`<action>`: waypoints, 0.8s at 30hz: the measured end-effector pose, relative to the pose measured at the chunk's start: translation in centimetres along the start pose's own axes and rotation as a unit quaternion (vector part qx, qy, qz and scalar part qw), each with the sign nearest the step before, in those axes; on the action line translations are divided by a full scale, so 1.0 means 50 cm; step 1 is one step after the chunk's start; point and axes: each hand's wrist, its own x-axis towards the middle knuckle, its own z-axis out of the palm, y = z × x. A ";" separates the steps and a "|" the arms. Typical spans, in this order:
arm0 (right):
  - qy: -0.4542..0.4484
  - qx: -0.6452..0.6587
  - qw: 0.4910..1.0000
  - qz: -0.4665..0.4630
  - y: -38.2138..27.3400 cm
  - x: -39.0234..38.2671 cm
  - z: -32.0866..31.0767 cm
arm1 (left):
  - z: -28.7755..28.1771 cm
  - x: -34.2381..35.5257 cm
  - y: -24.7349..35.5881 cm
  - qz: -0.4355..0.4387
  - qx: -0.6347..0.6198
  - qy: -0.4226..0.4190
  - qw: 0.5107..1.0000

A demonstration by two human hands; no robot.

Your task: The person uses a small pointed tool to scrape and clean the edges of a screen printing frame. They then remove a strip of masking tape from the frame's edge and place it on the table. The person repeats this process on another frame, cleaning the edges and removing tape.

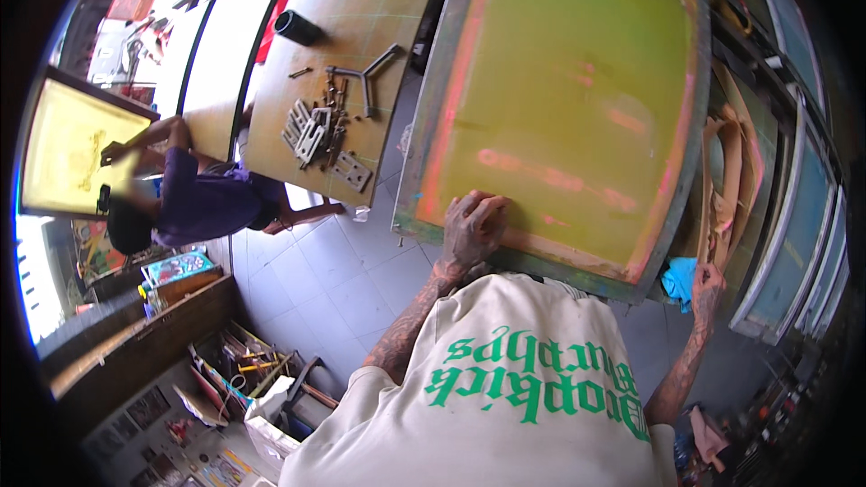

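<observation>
A large screen-printing frame (559, 108) with yellow-green mesh and pink-stained margins lies in front of me, its near edge close to my body. Over its near left part, my left hand (476, 227) rests with curled, closed fingers; whatever may be in them is hidden. Down beside the near right corner, my right hand (709, 289) is closed on a bright blue cloth (680, 283), which hangs to the left of the fingers.
On the left, a board (298, 45) bears metal brackets (311, 131), bolts, a three-armed wrench (365, 77) and a dark cup (298, 28). Beyond it, another person (203, 198) handles a yellow screen (77, 149). Frames (785, 225) lean at right; a tool crate (280, 424) stands lower left.
</observation>
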 end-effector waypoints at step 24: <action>0.032 0.101 0.991 0.078 0.091 0.000 0.050 | 0.008 0.000 -0.002 -0.023 -0.016 0.003 1.000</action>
